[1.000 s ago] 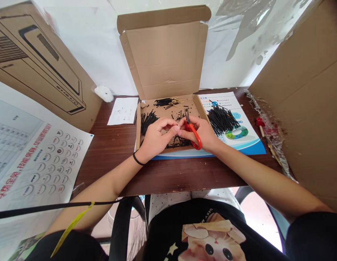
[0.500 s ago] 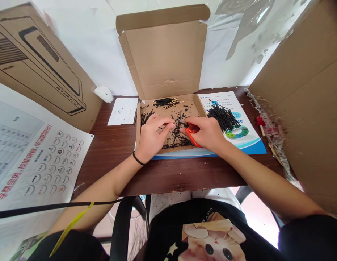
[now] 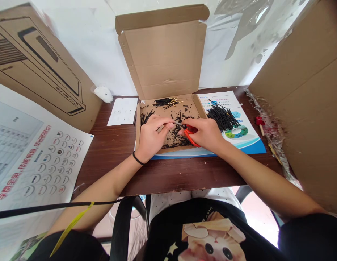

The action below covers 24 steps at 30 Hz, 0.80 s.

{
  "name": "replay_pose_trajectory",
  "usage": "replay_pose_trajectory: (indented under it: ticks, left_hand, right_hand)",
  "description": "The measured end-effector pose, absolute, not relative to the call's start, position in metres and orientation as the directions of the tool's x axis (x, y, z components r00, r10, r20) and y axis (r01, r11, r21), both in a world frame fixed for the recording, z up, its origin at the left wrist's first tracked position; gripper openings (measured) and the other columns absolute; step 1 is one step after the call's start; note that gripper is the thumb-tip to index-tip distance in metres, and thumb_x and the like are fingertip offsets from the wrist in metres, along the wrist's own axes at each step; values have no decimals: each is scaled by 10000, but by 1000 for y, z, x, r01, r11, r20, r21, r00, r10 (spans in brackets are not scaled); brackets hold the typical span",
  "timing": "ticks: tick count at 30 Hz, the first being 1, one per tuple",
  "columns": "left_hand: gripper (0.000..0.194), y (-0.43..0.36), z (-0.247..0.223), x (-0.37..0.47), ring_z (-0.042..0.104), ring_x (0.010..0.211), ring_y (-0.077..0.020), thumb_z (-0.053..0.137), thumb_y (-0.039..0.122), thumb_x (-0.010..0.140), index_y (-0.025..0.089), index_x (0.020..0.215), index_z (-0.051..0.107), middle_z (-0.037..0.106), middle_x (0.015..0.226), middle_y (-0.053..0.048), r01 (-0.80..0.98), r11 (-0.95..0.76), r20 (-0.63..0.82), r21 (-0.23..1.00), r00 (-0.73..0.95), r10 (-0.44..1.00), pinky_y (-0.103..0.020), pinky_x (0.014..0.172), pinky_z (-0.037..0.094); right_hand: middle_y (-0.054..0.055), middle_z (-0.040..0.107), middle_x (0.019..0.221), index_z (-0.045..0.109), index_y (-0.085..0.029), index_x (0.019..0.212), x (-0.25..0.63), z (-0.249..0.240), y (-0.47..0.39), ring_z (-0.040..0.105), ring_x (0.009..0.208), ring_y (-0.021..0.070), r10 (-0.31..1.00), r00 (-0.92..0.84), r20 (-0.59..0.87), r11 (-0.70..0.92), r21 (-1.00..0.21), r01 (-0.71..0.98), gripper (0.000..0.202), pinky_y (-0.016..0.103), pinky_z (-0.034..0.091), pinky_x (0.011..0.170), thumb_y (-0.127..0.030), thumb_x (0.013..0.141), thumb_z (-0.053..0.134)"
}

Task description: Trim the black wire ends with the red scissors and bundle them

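My right hand (image 3: pixel 207 133) is wrapped round the red handles of small scissors (image 3: pixel 190 137). Their metal tip reaches the fingertips of my left hand (image 3: pixel 154 133), which are pinched together; whatever they hold is too small to make out. Both hands are over an open cardboard box (image 3: pixel 197 105) strewn with short black bits (image 3: pixel 173 143). At the back of the box lies a bundle of black sticks with gold ends (image 3: pixel 167 102). More black sticks (image 3: pixel 146 116) show beside my left hand. A large pile of black sticks (image 3: pixel 224 117) rests right of the box.
The box lid (image 3: pixel 165 58) stands upright behind. White paper (image 3: pixel 122 111) with black specks lies to the left, and a printed sheet (image 3: pixel 252 145) is under the box. A red object (image 3: pixel 259 121) and clear plastic lie at the right. Cardboard panels flank the brown table (image 3: pixel 168 177).
The scissors have moved left and turned slightly, so their tip now meets my left fingertips. My left hand has hardly moved.
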<state>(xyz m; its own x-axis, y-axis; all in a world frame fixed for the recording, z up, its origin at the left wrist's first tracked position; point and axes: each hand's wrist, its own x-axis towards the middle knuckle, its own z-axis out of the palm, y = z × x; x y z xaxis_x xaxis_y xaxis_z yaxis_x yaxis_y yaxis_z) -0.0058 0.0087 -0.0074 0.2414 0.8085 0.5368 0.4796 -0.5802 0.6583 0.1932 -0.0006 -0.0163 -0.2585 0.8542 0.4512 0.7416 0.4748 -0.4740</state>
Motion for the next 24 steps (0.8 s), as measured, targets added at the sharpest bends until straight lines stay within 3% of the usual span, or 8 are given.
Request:
replay_pose_trajectory:
  ticks: [12, 20, 24]
  left_hand:
    - [143, 10, -8, -5, 613, 818, -168, 643, 302, 894, 227, 883, 764, 745, 836, -12, 462, -567, 511, 681, 254, 821, -301, 754, 487]
    - [157, 12, -11, -5, 623, 819, -165, 649, 317, 892, 212, 880, 765, 753, 845, -22, 477, -581, 525, 659, 260, 810, -295, 760, 502]
    - [166, 11, -11, -4, 632, 827, -165, 652, 327, 889, 208, 877, 767, 754, 855, -27, 465, -559, 503, 686, 252, 827, -293, 771, 508]
  right_hand:
    - [37, 672, 634, 765, -200, 889, 194, -17, 0, 531, 556, 142, 839, -290, 461, 496, -428, 756, 445, 256, 338, 561, -587, 889, 544]
    - [56, 690, 658, 770, -190, 884, 196, -24, 2, 560, 591, 151, 786, -309, 536, 526, -317, 789, 502, 257, 328, 568, -593, 927, 474]
    - [56, 683, 660, 763, -182, 867, 195, -21, 0, 533, 582, 147, 822, -276, 499, 483, -352, 801, 514, 261, 312, 564, -603, 922, 473]
